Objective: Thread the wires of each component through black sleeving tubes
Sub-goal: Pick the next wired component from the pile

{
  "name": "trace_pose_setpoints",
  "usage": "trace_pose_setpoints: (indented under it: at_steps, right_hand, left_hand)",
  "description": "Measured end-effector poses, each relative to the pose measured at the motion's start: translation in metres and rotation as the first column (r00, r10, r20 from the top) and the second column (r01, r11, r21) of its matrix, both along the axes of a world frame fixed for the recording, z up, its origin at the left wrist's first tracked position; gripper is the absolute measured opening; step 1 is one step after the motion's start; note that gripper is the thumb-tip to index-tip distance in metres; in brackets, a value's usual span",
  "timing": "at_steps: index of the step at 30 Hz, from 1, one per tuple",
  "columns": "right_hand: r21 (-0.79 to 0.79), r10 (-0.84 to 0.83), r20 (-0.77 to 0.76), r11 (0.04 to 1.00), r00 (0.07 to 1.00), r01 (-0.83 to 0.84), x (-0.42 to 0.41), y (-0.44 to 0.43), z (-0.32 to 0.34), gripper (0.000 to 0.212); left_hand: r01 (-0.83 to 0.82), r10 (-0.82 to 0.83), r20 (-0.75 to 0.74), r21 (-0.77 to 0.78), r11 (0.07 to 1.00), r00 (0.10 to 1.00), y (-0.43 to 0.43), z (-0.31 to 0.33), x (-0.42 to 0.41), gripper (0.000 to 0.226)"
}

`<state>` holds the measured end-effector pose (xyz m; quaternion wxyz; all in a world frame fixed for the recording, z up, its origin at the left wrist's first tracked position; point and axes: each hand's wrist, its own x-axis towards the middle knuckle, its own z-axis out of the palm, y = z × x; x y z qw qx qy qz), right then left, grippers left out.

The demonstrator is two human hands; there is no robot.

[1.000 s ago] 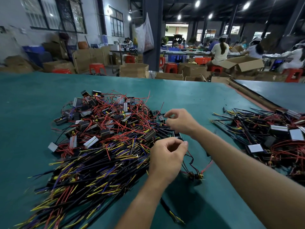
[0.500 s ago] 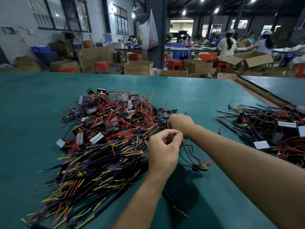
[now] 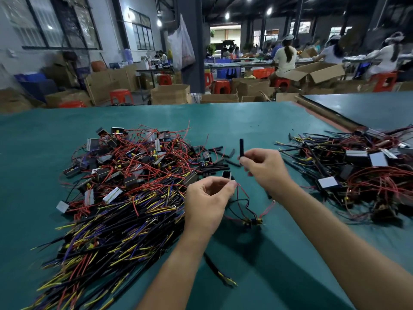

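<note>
My right hand (image 3: 264,167) pinches a short black sleeving tube (image 3: 241,147) and holds it upright above the table. My left hand (image 3: 207,196) pinches a small black component (image 3: 226,175) whose red and black wires (image 3: 242,204) hang down to a little yellow part (image 3: 254,221) on the green table (image 3: 245,121). Several loose black tubes (image 3: 215,167) lie just beyond my hands. To the left lies a big pile of components with red wires and sleeved bundles (image 3: 125,186).
A second heap of wired components (image 3: 357,171) lies at the right, beside a cardboard tube (image 3: 324,113) along the table seam. One sleeved bundle (image 3: 220,274) lies between my forearms. Cardboard boxes, red stools and seated people fill the room beyond the table.
My right hand has lifted away from the loose tubes with one black tube pinched upright. My left hand keeps its grip on the component and has shifted little.
</note>
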<state>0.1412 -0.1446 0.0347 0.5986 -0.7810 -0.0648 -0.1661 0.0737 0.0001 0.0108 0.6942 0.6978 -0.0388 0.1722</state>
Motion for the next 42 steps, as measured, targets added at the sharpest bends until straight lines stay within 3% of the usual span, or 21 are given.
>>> trace_pose_setpoints:
  at_steps: [2, 7, 10, 13, 17, 25, 28, 32, 35, 38, 42]
  right_hand:
    - [0.154, 0.176, -0.092, 0.975, 0.98, -0.161, -0.029, -0.015, -0.004, 0.023]
    - [0.138, 0.514, -0.226, 0.858, 0.828, -0.495, -0.06, -0.037, 0.004, 0.008]
    - [0.152, 0.587, -0.21, 0.809, 0.782, -0.567, -0.063, -0.042, 0.012, 0.024]
    - [0.106, 0.552, -0.185, 0.834, 0.813, -0.542, -0.064, -0.038, 0.01, 0.012]
    - [-0.001, 0.512, -0.201, 0.852, 0.835, -0.523, -0.062, -0.029, 0.004, 0.015]
    - [0.146, 0.372, -0.137, 0.924, 0.918, -0.353, -0.056, -0.027, 0.001, 0.022]
    - [0.102, 0.414, -0.165, 0.91, 0.895, -0.402, -0.056, -0.029, 0.0, 0.014]
    - [0.117, 0.365, -0.133, 0.929, 0.921, -0.352, -0.054, -0.027, -0.001, 0.012]
    - [0.201, 0.328, -0.13, 0.933, 0.936, -0.299, -0.053, -0.032, 0.002, 0.012]
    - [0.193, 0.373, -0.166, 0.92, 0.913, -0.341, -0.057, -0.031, 0.004, 0.012]
    - [0.14, 0.363, -0.179, 0.929, 0.914, -0.342, -0.06, -0.026, 0.007, 0.01]
  left_hand:
    - [0.015, -0.015, 0.002, 0.026, 1.0, 1.0, -0.002, 0.0, -0.002, 0.009]
    - [0.057, -0.06, 0.038, 0.075, 0.996, 0.997, -0.002, 0.003, -0.007, 0.022]
    - [0.045, -0.049, 0.028, 0.112, 0.993, 0.998, -0.001, 0.003, -0.008, 0.026]
    - [0.011, -0.014, 0.022, 0.126, 0.992, 1.0, -0.001, 0.003, -0.006, 0.017]
    - [0.02, -0.02, 0.011, 0.056, 0.998, 1.0, 0.0, 0.0, -0.004, 0.019]
    - [0.024, -0.024, -0.013, 0.054, 0.998, 1.0, -0.001, -0.002, -0.002, 0.017]
    - [0.056, -0.054, -0.026, 0.055, 0.997, 0.998, -0.001, -0.004, -0.001, 0.015]
    - [0.129, -0.128, -0.04, 0.006, 0.992, 0.991, -0.001, 0.0, -0.004, 0.01]
    - [0.22, -0.219, -0.11, -0.006, 0.976, 0.97, 0.002, 0.004, -0.006, 0.019]
    - [0.315, -0.318, -0.226, -0.053, 0.948, 0.921, 0.004, 0.007, -0.008, 0.011]
    - [0.4, -0.446, -0.325, -0.201, 0.894, 0.834, 0.006, 0.013, -0.01, 0.017]
